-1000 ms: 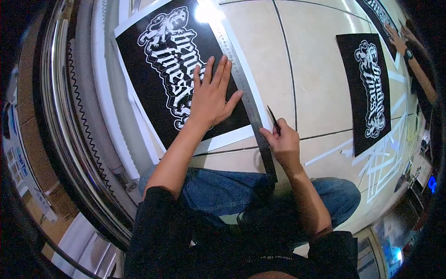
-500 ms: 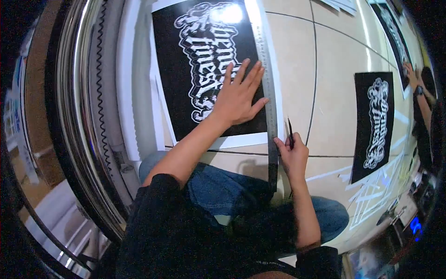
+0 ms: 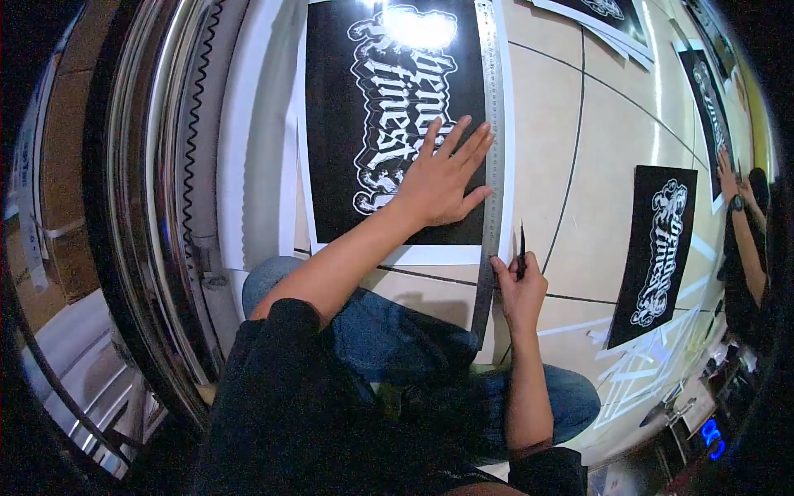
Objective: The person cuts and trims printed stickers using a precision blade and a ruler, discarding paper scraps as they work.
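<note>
A black printed sheet (image 3: 339,124) with white gothic lettering and a white border lies on the tiled floor before me. Along its right edge runs a long metal ruler (image 3: 495,91), its near end reaching past the sheet to my leg. My left hand (image 3: 442,186) is spread flat on the print, fingertips and thumb at the ruler. Beside the ruler's near part, my right hand (image 3: 523,296) is closed around a slim dark craft knife (image 3: 522,248), its thin tip pointing away from me. The right thumb is by the ruler's edge.
To the right lies a narrower black print (image 3: 653,256) beside thin white offcut strips (image 3: 641,384). More printed sheets (image 3: 612,21) are at the top right. Another person's arm (image 3: 744,223) reaches over a print at far right. A metal roller machine (image 3: 157,190) stands at left.
The whole view has shifted and turned slightly, so the sheet and ruler appear farther right. Both hands keep nearly the same places against the print and ruler; the craft knife stays held.
</note>
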Action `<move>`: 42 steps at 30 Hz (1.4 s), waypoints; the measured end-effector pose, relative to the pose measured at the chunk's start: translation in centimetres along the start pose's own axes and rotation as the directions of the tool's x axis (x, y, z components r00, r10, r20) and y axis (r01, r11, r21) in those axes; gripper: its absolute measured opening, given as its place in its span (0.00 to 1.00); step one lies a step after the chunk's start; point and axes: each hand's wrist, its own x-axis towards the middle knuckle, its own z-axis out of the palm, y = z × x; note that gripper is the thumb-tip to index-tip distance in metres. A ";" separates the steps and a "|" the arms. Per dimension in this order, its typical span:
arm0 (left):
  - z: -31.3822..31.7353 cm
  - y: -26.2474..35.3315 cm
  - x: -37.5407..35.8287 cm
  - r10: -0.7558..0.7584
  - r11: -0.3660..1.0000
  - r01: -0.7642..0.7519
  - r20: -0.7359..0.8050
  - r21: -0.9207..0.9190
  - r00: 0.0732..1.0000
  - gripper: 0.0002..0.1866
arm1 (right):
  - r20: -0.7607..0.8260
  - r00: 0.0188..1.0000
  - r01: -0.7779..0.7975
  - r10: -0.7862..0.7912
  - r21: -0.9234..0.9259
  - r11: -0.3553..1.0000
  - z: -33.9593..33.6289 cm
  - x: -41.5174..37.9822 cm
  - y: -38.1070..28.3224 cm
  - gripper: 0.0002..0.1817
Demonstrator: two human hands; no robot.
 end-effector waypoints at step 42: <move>-0.2 -0.2 0.1 0.027 0.999 -0.027 0.032 0.017 0.999 0.58 | -0.009 0.999 0.036 -0.036 -0.001 0.999 -0.3 -0.1 -0.1 0.23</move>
